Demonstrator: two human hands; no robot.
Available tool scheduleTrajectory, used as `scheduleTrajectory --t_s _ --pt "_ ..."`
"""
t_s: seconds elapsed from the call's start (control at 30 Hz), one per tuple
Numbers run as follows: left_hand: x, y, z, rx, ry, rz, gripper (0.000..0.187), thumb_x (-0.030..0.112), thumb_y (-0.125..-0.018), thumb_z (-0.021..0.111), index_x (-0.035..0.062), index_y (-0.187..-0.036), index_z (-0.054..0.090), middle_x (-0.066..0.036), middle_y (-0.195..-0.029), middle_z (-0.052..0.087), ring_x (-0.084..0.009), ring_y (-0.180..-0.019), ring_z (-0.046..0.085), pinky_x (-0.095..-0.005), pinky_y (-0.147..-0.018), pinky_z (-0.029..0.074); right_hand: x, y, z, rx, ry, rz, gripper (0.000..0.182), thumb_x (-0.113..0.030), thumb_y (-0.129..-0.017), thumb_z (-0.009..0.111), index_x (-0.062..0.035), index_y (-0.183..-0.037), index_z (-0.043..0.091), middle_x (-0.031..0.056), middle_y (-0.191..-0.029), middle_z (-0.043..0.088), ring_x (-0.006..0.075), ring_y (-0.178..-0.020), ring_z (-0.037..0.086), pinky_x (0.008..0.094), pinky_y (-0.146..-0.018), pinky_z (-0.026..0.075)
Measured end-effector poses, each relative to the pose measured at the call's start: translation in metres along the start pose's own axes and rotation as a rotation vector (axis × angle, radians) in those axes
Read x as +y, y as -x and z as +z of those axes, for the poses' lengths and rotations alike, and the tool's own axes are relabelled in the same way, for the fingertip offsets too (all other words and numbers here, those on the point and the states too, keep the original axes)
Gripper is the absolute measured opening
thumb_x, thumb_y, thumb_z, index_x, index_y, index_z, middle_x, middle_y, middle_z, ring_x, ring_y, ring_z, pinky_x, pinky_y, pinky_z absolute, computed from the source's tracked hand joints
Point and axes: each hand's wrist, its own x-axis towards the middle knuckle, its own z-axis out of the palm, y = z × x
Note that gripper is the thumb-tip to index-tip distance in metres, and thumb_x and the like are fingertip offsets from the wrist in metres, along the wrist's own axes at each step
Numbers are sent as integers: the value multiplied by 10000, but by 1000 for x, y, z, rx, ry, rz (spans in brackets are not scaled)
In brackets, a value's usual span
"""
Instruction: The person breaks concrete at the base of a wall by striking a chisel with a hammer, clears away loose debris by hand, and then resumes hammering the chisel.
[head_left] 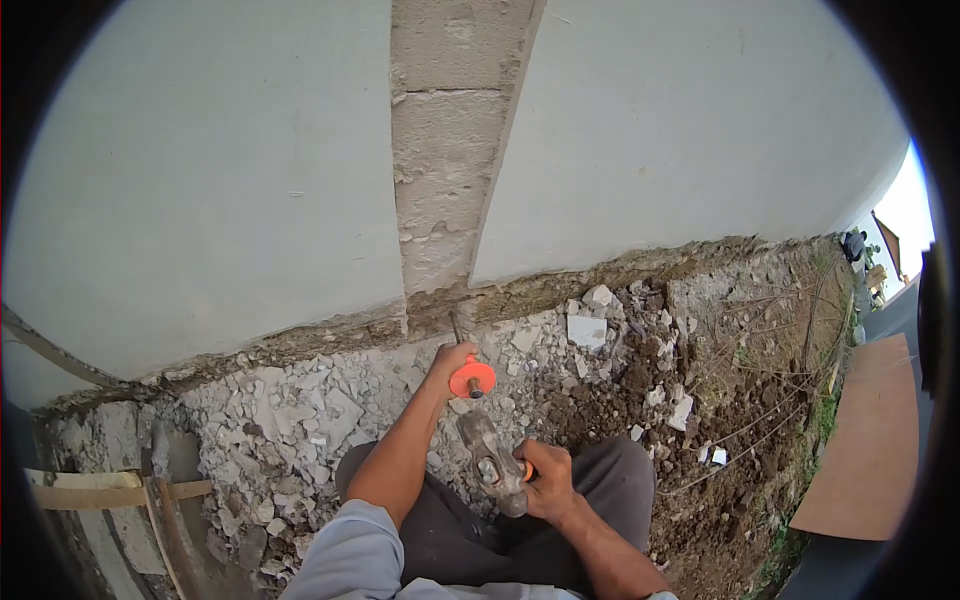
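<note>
My left hand (pixel 452 364) is wrapped round a chisel, just beyond its round orange hand guard (pixel 472 379). The chisel (pixel 457 326) points away from me, its tip at the foot of the wall near the bare strip (pixel 440 250); whether it touches is too small to tell. Its struck end sticks out of the guard toward me. In my right hand (pixel 548 484) is a hammer, gripped by the handle close to the head. The worn metal hammer head (pixel 490 464) hangs above my lap, a short way from the chisel's end and apart from it.
Broken plaster and rubble (pixel 290 410) lie along the wall's foot, with a white tile-like piece (pixel 587 331) on top. Dark soil (pixel 590 420) and thin roots spread to the right. Wooden boards (pixel 110 490) stand at lower left, a brown panel (pixel 860 440) at right.
</note>
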Motion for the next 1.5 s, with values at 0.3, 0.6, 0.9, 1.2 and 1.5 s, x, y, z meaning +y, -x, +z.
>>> scheduleTrajectory --t_s 0.3,0.6,0.9,1.2,1.5 --pt "-11 -1 -1 -68 223 46 118 144 -803 609 61 -730 566 -14 -632 515 -135 -502 519 -308 -431 426 80 3 28 -66 300 156 114 -91 -723 666 -51 -702 562 152 -630 575 353 -519 542 398 -545 461" --pt "1 -6 0 -96 410 15 116 147 -814 615 53 -751 587 -20 -625 523 -131 -499 528 -278 -398 433 21 -19 14 262 -37 -377 145 -18 -679 627 -53 -676 486 80 -616 510 270 -516 528 359 -507 432" --pt "-8 -19 -1 -114 466 36 127 148 -822 614 43 -765 571 -33 -673 543 -145 -496 527 -295 -402 443 9 -17 2 -2 159 78 206 -175 -733 719 -61 -700 550 127 -606 553 318 -536 578 376 -555 470" --pt "6 -11 -9 -95 432 4 119 137 -815 610 53 -747 561 -35 -661 529 -154 -518 542 -334 -438 461 79 -19 24 -168 268 334 179 -127 -770 705 16 -761 597 113 -579 555 289 -539 561 371 -566 464" --pt "-7 -12 0 -112 536 8 105 133 -814 602 63 -753 553 -39 -664 524 -150 -543 551 -318 -418 452 76 -26 12 -69 175 41 182 -134 -797 677 6 -763 566 102 -650 588 260 -512 531 362 -592 485"
